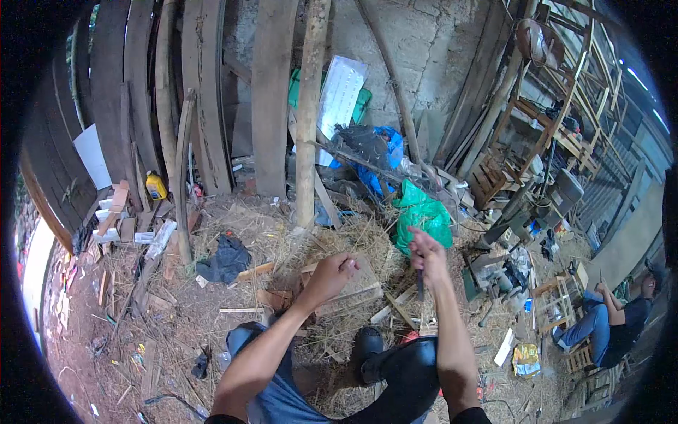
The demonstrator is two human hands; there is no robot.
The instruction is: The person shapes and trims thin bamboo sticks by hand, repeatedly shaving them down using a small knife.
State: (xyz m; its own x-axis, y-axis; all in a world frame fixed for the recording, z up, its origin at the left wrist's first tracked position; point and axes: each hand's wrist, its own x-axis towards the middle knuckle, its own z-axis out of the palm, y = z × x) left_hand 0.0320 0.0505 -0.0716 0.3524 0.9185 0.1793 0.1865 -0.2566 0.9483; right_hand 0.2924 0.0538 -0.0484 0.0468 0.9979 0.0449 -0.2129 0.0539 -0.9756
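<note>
My left hand (330, 280) is closed in a loose fist above some wooden boards (353, 299) on the straw-covered ground. Its fingertips are pressed together, and whatever they may pinch is too small to name. My right hand (428, 256) is raised in front of a green plastic sack (422, 215), its fingers curled. A thin dark piece (420, 285) shows just below that hand; its kind cannot be made out. My knees in blue trousers and one dark boot (367, 353) are below the hands.
A wooden pole (311, 120) stands ahead, with planks leaning along the wall. A dark cloth (224, 259) and a yellow bottle (155, 186) are to the left. At right, another person (614, 318) sits near a wooden frame (558, 304). Wood scraps litter the ground.
</note>
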